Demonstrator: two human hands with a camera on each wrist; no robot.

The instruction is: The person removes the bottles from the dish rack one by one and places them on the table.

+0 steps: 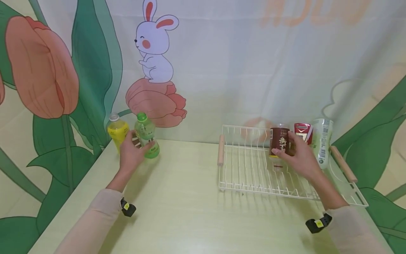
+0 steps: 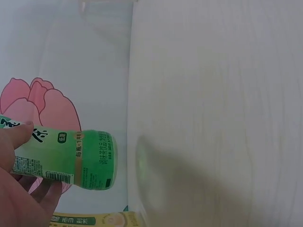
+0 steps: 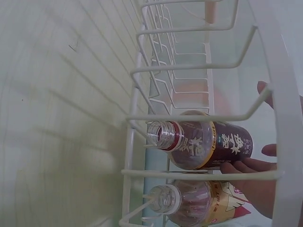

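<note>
My left hand [image 1: 130, 155] grips a green drink bottle [image 1: 145, 132], thumb on one side and fingers round the other. The green bottle [image 2: 94, 161] is upright, and its base shows a gap above the tabletop in the left wrist view. A yellow drink bottle [image 1: 116, 130] stands beside it. My right hand [image 1: 301, 158] is at a dark red labelled bottle [image 1: 280, 141], which stands neck down in a white wire rack [image 1: 244, 169]. In the right wrist view, fingers touch the side of this bottle [image 3: 232, 144], while the thumb is spread away from it.
Right of the dark bottle, a red-labelled bottle [image 1: 302, 131] and a pale green bottle [image 1: 321, 141] stand in the rack. The rack has wooden handles [image 1: 221, 150] at both ends. A printed curtain [image 1: 215, 70] hangs behind the table [image 1: 177, 201].
</note>
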